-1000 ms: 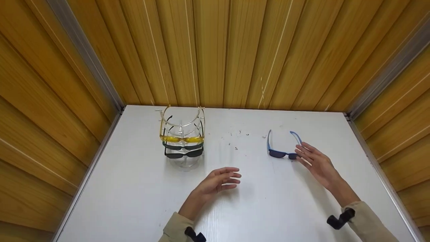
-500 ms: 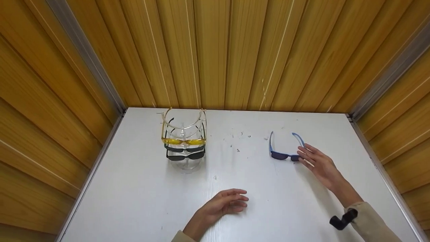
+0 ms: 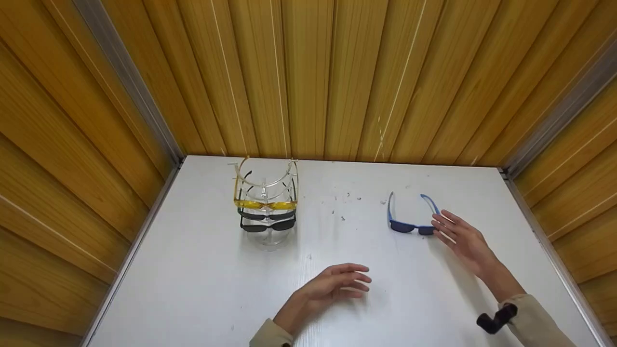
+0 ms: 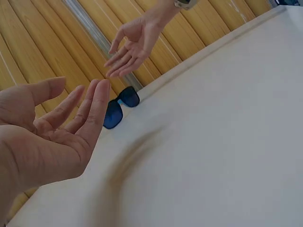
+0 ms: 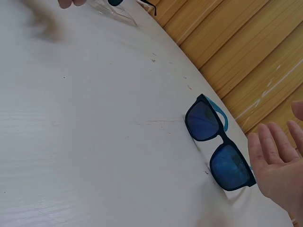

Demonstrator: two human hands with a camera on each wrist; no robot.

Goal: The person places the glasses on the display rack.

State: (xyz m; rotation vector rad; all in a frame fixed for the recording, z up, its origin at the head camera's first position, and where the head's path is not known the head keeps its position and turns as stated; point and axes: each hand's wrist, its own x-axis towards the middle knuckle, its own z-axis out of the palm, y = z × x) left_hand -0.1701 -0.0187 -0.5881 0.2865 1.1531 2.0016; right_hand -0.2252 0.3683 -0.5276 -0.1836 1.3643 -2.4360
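Note:
Blue-framed sunglasses with dark lenses lie on the white table, temples unfolded toward the back wall. Beside their right end is my right hand, its fingers loosely extended and holding nothing; in the head view the fingertips overlap the frame's edge. In the right wrist view the sunglasses show blue mirrored lenses, just left of the fingers; whether they touch, I cannot tell. My left hand hovers over the front middle of the table, fingers relaxed and apart, with nothing in it.
A clear display stand at the left holds yellow glasses on top and two dark pairs, the lowest being black sunglasses. Small marks dot the table. Wood-patterned walls enclose the back and sides.
My left hand has moved right and toward the front edge, away from the stand. The right hand stays beside the blue sunglasses, which lie where they were; the head view has shifted slightly.

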